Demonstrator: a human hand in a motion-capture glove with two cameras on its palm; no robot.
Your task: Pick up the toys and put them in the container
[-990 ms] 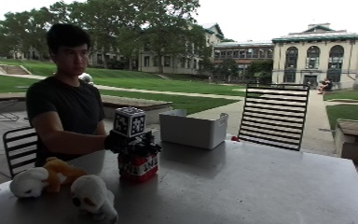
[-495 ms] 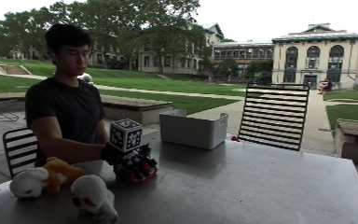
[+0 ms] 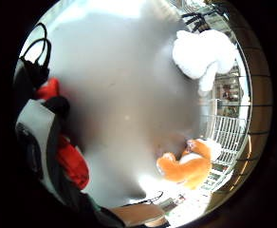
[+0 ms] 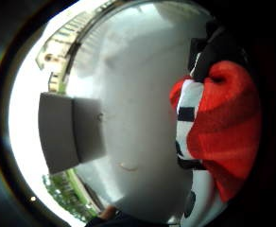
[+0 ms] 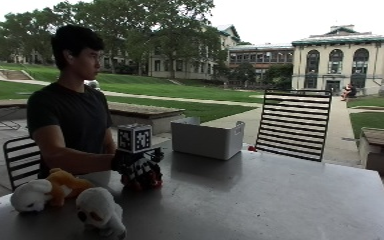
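outside view: gloved right hand (image 5: 133,162) grips red toy (image 5: 142,176) on table (image 5: 258,200), container (image 5: 207,138) beyond.

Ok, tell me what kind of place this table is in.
Outdoors, most likely a campus or park patio: lawns and trees lie behind the person, a large stone building stands beyond, and a slatted metal chair sits at the grey table.
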